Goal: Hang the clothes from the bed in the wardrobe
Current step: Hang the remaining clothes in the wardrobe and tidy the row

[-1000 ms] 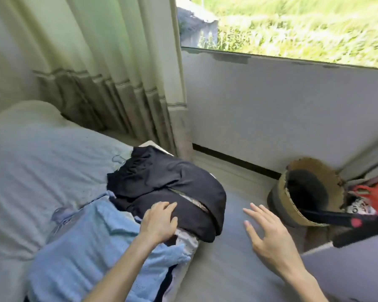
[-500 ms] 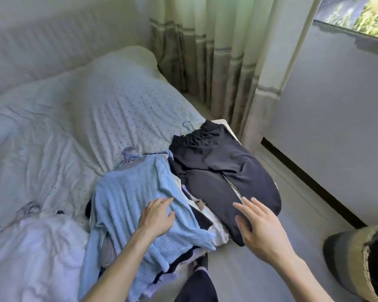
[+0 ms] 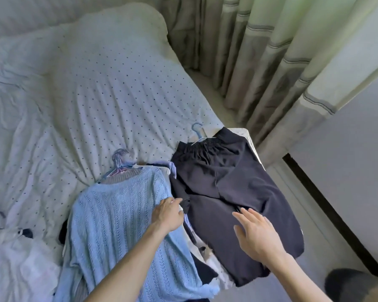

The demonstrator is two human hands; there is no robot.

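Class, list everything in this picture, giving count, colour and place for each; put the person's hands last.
Bed cover: one, white with dark dots, left and centre.
Sweater: one, light blue, on the bed near the front.
Dark garment: one, navy, beside the sweater at the bed's corner.
Hangers: at least two, blue, hooks above both garments.
Curtain: one, pale green with grey bands, upper right.
Left hand: one, on the sweater's right edge.
Right hand: one, fingers spread, over the dark garment.
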